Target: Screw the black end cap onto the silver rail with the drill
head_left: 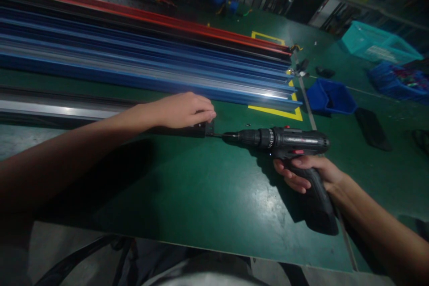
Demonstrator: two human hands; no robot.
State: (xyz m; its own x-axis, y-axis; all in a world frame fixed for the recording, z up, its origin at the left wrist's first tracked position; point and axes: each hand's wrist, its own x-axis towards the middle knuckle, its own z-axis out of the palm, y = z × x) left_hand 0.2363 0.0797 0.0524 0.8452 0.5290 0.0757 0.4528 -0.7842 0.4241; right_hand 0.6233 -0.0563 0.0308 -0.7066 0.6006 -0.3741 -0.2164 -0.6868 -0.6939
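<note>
right hand [318,166] grips black pistol-shaped drill [298,140], seemingly fastening long black-and-silver metal rail [67,109] (left hand [187,109] half-curled atop right end); next needs steady alignment.

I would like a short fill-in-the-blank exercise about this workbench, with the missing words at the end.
1. The right hand holds the cordless drill, while the dark profile lies under the ____.
2. Between the dark profile and the red rail lie several long profiles coloured ____.
3. The tape on the green tabletop is ____.

Missing words: left hand; blue; yellow.
</note>
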